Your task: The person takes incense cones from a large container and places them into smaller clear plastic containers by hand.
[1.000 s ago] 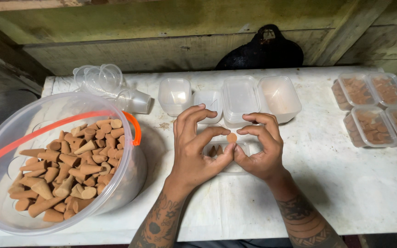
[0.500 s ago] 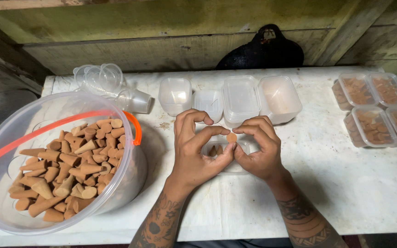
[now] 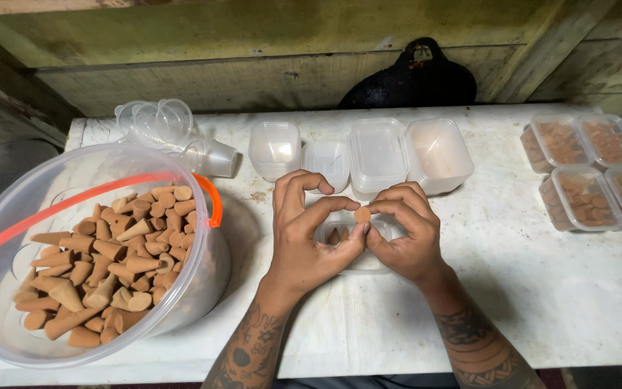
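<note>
Both hands meet over the middle of the white table. Pinched between the fingertips of the right hand is a small brown cone, seen end on; the left hand curls beside it, thumb and forefinger closing toward the same cone, though whether they actually touch it cannot be told. Directly beneath the hands sits a small clear tub with a few cones already in it, mostly hidden by the fingers.

Just beyond the hands, a row of empty clear tubs and lids stands side by side. Farther left along the back edge lies a tipped stack of clear plastic cups. At the left, near the left hand, a big clear bucket with an orange handle holds a heap of brown cones. Well apart at the right edge, four lidded tubs filled with cones sit in a tight block. Behind the table rests a dark bag.
</note>
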